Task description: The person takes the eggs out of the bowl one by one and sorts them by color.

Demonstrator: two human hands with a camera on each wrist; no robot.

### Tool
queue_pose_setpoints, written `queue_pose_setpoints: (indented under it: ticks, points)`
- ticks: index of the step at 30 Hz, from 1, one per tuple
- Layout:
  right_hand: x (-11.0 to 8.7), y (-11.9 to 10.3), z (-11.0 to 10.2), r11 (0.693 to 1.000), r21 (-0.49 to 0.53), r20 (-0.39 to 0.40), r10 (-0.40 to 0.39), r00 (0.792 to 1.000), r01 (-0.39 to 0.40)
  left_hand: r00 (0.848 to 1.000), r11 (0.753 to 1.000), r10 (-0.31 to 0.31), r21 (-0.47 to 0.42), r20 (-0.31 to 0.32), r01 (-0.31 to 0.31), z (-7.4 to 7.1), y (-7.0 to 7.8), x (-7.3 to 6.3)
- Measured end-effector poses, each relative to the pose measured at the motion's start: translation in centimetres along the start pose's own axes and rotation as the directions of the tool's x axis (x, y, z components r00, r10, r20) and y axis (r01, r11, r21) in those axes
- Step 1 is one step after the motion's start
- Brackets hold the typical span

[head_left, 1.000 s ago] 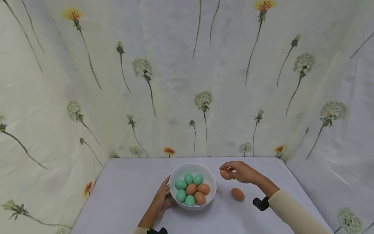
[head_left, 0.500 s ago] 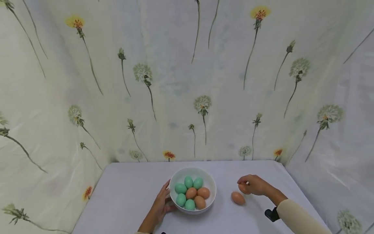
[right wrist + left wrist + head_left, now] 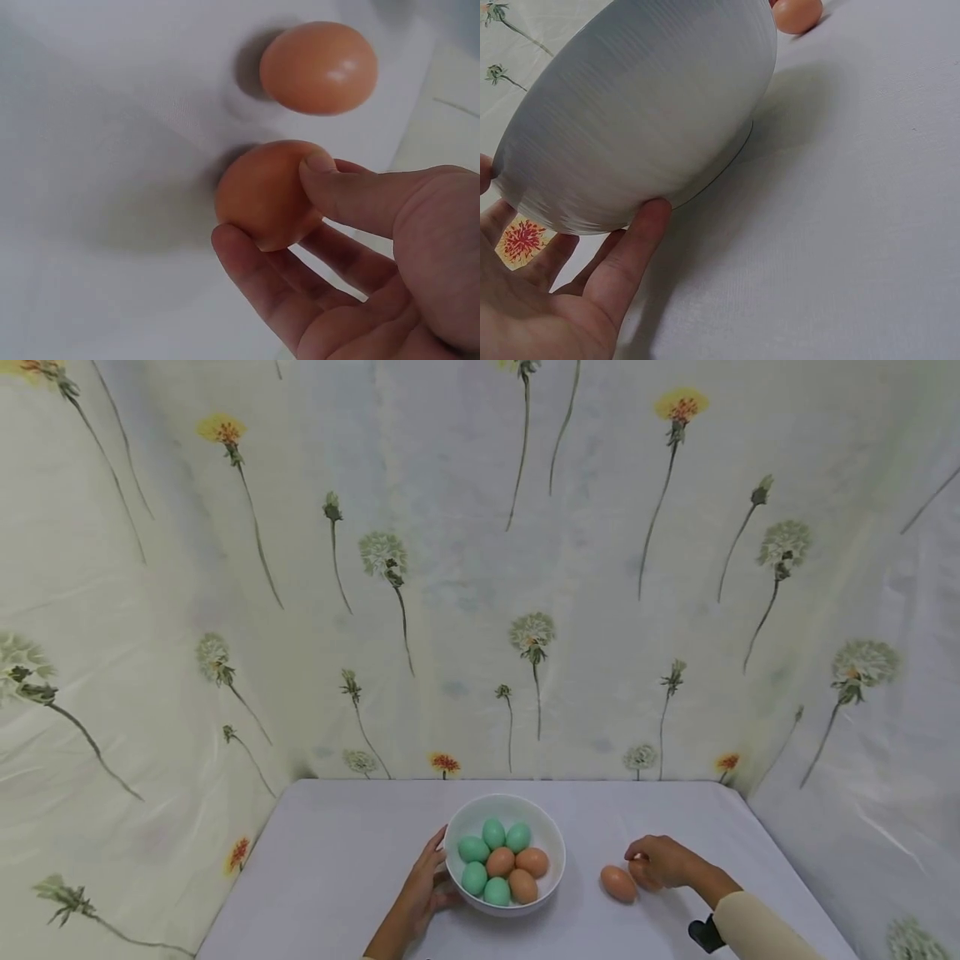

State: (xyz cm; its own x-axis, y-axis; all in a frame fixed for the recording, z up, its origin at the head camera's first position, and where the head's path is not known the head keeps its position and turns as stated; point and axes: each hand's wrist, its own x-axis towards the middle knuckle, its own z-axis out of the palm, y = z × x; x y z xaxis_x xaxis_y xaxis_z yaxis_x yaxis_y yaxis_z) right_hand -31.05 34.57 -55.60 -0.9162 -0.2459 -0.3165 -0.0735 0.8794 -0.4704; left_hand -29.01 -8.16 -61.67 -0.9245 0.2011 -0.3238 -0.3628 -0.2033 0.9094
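Your right hand (image 3: 667,862), pinching a brown egg (image 3: 266,196), has moved away from the white bowl (image 3: 555,853) to beside the second brown egg (image 3: 618,883) at its left, so this pair seems gathered outside; your left hand (image 3: 420,890) grips the bowl's side.

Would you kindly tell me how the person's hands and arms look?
The left hand and right hand are ungloved. The right arm has a cream sleeve, with a small black device near its end; the left arm shows mostly bare.
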Motion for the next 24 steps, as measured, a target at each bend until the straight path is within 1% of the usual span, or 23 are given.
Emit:
queue_pose_setpoints:
  ticks: [3, 6, 8, 11, 13, 15, 19, 21, 24]
  points:
    - [-0.1, 0.3, 0.0, 0.999, -0.025, -0.012, -0.022, 1.0, 0.022, 1.0, 1.0, 0.001, -0.001, 0.007, -0.001, 0.2, 0.0, 0.0]
    - [-0.3, 0.1, -0.4, 0.997, -0.061, -0.011, -0.055, 0.998, 0.054, 1.0, 1.0, 0.002, 0.0, 0.007, -0.002, 0.4, 0.1, 0.0]
    - [-0.5, -0.2, -0.9, 0.995, -0.077, -0.01, -0.066, 0.998, 0.065, 1.0, 1.0, 0.002, -0.003, 0.011, -0.002, 0.5, 0.2, 0.0]
    - [-0.5, -1.1, -1.7, 0.992, -0.1, -0.036, -0.077, 0.996, 0.073, 1.0, 1.0, 0.0, -0.004, 0.011, 0.0, 0.5, 0.2, -0.1]
    - [-0.4, -2.0, -2.0, 0.992, -0.1, -0.067, -0.078, 0.995, 0.071, 1.0, 1.0, -0.006, 0.0, 0.0, 0.006, 0.4, 0.2, -0.1]
    - [-0.1, -3.0, -2.2, 0.991, -0.102, -0.101, -0.099, 0.99, 0.089, 1.0, 1.0, -0.01, 0.004, -0.012, 0.01, 0.3, 0.2, -0.1]
    - [0.4, -5.4, -2.2, 0.979, -0.095, -0.169, -0.195, 0.966, 0.181, 1.0, 1.0, 0.01, 0.005, 0.003, -0.01, 0.2, 0.2, -0.2]
    - [0.6, -6.8, -2.0, 0.971, -0.084, -0.181, -0.238, 0.954, 0.226, 1.0, 1.0, 0.022, 0.006, 0.017, -0.022, 0.1, 0.1, -0.4]
    - [0.9, -9.2, -1.9, 0.962, -0.073, -0.178, -0.271, 0.946, 0.262, 0.999, 0.999, 0.043, 0.012, 0.028, -0.043, -0.1, 0.0, -0.4]
